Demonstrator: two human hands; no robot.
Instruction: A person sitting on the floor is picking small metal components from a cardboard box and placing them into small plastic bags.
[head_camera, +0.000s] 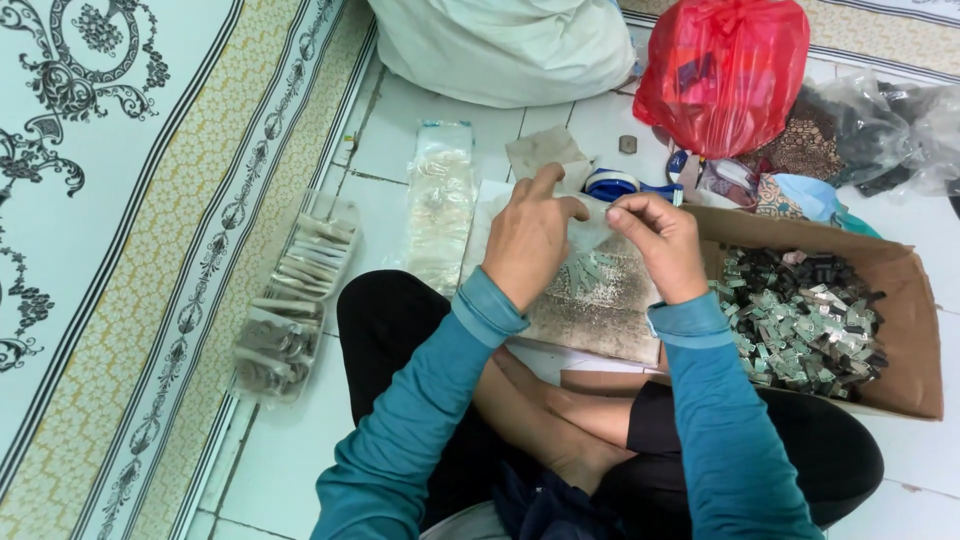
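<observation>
Small clear plastic bag (590, 232) is held up between both hands over the lap, above a grubby flat board (600, 300) on the tiled floor (290, 450). Left hand (528, 240) pinches the bag's left edge, thumb up; right hand (660, 245) is closed on the right edge, fingertips curled in at the mouth. Some small grey-green parts show through the bag near its bottom; count unreadable. Just right: open cardboard box (915, 330) heaped with the same small green-and-black parts (805, 325). Behind the hands: blue-white tape roll (615, 185), red plastic bag (725, 70), big white sack (500, 45). Left of the board: long clear packet (440, 200), then a clear bag of filled packets (290, 300) beside the patterned mat (120, 200). Risks, as I read it: the thin film grip is only at the edges, so if one pinch slips the bag tips and parts scatter onto board and floor; pulling the mouth too hard could tear the film.
</observation>
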